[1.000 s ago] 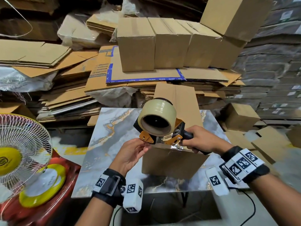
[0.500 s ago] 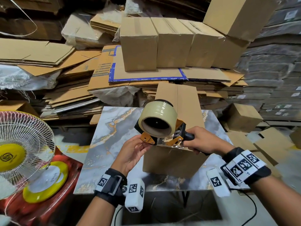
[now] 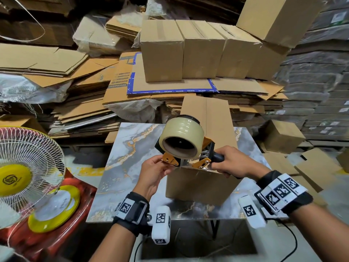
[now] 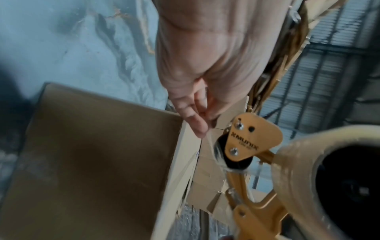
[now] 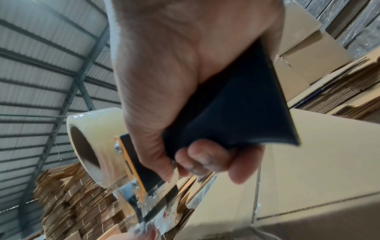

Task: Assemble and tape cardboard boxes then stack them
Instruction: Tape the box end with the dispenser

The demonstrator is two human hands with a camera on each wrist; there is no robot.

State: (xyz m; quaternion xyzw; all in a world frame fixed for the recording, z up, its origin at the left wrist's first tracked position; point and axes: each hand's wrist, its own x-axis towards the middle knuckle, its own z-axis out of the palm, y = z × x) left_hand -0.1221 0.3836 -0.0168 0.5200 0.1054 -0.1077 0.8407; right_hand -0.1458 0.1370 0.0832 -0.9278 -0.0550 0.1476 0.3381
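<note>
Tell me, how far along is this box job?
Done: a row of made-up boxes sits on the flat cardboard behind, one more on top. In hand: a box stands on the marbled table, its top seam not visibly taped; the right hand grips the tape gun at its near edge, while the left hand works at the tape end. Left: taping the seam, then stacking.

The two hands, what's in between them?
The tape dispenser with its clear roll, over the box. Right hand grips its handle, left hand touches its front. Head view shows it.
</note>
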